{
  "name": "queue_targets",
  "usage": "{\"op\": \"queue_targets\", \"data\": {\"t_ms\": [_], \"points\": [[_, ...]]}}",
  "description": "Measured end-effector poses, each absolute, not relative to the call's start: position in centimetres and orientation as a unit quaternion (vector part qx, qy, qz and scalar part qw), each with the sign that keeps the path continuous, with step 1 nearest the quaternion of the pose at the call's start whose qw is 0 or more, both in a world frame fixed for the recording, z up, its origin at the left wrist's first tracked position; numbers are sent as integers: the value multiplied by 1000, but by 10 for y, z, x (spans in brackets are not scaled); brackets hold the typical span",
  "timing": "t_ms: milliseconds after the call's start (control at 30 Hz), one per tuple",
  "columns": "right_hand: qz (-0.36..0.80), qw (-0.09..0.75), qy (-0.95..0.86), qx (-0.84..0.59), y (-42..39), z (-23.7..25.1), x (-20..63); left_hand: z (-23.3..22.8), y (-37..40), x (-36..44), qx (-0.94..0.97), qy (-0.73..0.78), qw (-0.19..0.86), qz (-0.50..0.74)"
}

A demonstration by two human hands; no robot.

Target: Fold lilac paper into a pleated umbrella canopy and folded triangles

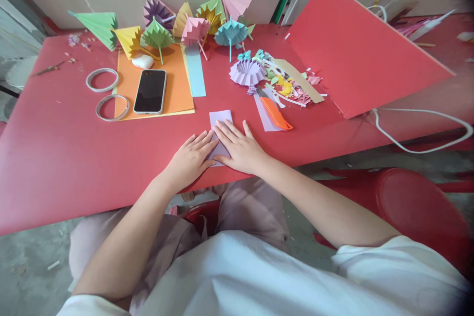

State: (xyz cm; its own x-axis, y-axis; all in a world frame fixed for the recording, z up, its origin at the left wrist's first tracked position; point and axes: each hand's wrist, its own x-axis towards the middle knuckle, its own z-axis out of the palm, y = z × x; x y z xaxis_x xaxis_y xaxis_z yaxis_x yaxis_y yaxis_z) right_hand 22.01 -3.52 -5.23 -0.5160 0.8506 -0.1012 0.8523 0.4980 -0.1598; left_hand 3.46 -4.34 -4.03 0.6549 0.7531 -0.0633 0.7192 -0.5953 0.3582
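A small piece of lilac paper [221,116] lies near the front edge of the red table, partly covered by both hands. My left hand [190,158] rests on its left side, fingers stretched out flat. Across its middle and right side lies my right hand [240,148], also flat, with the thumb apart from the fingers. Whether the paper is folded under the hands I cannot tell. Just to the right, an orange-handled cutter [274,113] sits on a lilac strip [262,114]. Behind it stands a pleated lilac paper ring [247,72].
Several folded paper umbrellas [230,32] stand along the back wall. Left are a phone [150,91] on orange paper [181,91], a white earbud case [142,61] and two tape rolls [102,80]. Paper scraps [292,90] and a tilted red board [363,52] occupy the right.
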Motion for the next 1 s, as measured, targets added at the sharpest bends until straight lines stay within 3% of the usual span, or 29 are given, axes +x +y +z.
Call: {"op": "queue_targets", "data": {"t_ms": [433,1000], "points": [[-95,-3,865,493,-35,-53,221,-32,-56,36,897,414,98,120],[-87,-10,869,488,-35,-55,221,-32,-56,33,897,411,120,109]]}}
